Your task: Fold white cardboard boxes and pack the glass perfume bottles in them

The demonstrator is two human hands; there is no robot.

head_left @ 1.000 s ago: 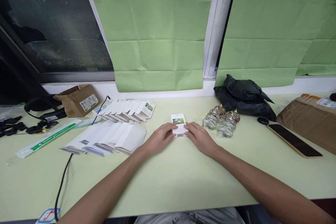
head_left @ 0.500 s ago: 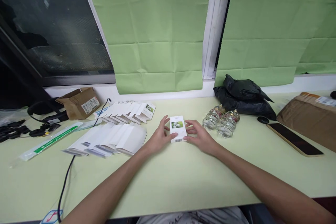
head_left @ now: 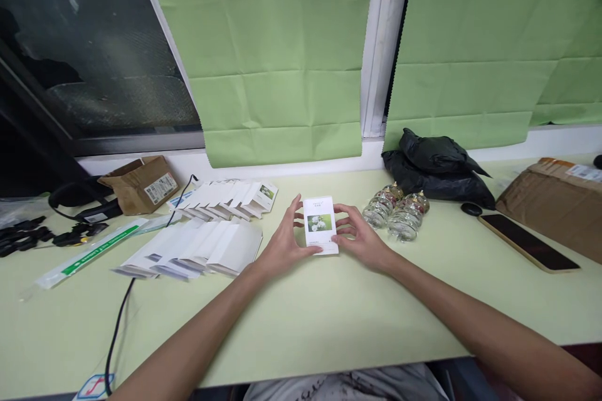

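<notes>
A small white box [head_left: 320,239] with a picture of white flowers on green is between my two hands, its printed face tilted up toward me. My left hand [head_left: 286,239] grips its left side, thumb at the bottom edge and fingers behind. On the right edge, my right hand [head_left: 360,239] holds it with the thumb at the lower corner and the fingers curled alongside. To the left lie a row of flattened white cartons [head_left: 197,247] and, behind them, a row of white boxes [head_left: 230,198] with the same flower picture.
Right of my hands lie clear-wrapped ornaments [head_left: 405,216], with black plastic bags [head_left: 437,169] behind. A phone [head_left: 527,243] lies beside a large cardboard box [head_left: 555,207]. At left are an open brown box [head_left: 140,185], a green-striped plastic sleeve [head_left: 94,252] and a black cable [head_left: 117,326].
The white box has been tipped up so its printed face turns more toward me and its barcode end no longer shows. My fingers have shifted along its sides.
</notes>
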